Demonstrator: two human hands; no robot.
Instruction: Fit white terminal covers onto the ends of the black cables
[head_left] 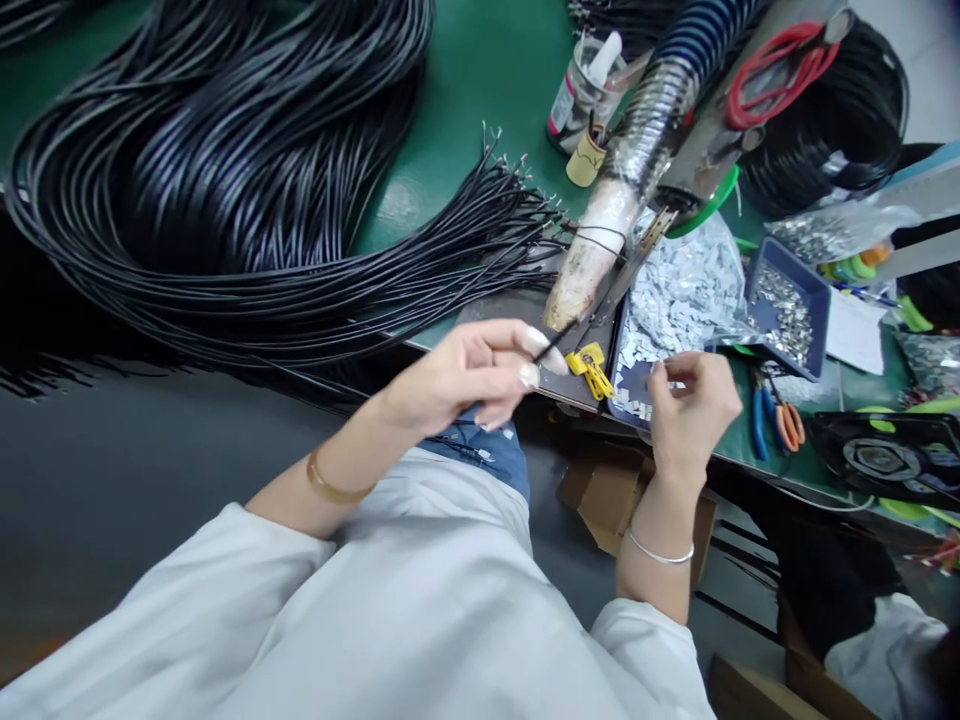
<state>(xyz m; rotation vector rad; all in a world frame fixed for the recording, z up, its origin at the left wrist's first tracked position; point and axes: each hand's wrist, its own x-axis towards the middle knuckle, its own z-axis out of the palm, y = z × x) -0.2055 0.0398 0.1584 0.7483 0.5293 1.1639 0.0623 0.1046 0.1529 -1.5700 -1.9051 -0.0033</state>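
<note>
My left hand pinches a thin black cable between thumb and fingers, its end pointing up and right toward the duct mouth. Over the near edge of a dark tray of small silvery-white flat pieces, my right hand has thumb and fingertips pressed together. Whatever sits in that pinch is too small to make out. A small yellow plastic piece lies on the dark board between my hands. Behind my left hand, a large bundle of black cables fans out, its stripped ends near the duct.
A taped duct slants down over the bench. Beyond it stand a clear cup and a yellow tape roll. On the right are a blue tray of metal parts, pliers and a black fan. Cardboard boxes sit below.
</note>
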